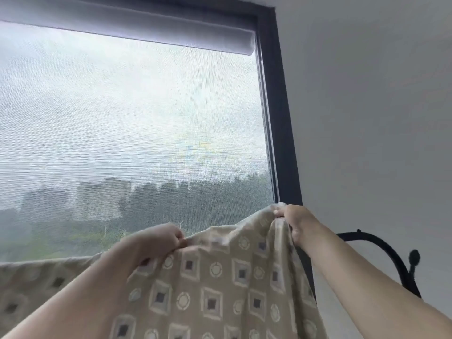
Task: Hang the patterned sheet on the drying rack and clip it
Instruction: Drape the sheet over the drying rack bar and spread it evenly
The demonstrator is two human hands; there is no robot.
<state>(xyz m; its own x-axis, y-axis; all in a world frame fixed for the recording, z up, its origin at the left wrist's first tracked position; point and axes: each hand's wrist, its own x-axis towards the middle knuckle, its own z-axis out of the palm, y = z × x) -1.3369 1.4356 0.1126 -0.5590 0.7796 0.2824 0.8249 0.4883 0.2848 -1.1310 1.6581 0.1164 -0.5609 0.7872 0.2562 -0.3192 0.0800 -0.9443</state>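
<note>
A beige patterned sheet [215, 285] with squares and circles fills the lower middle of the view, raised in front of a window. My left hand [162, 241] pinches its top edge near the centre. My right hand [297, 222] grips the top corner of the sheet, higher and further right. Another stretch of the sheet [36, 277] spreads to the lower left, lying flatter. No drying rack bar or clip is in view; the sheet and my arms hide what lies beneath.
A large window [134, 130] with a mesh screen and a rolled blind [146, 28] fills the left. Its dark frame [281, 118] runs down the middle. A grey wall [367, 118] is at right, with a curved black metal piece [391, 255] by my right forearm.
</note>
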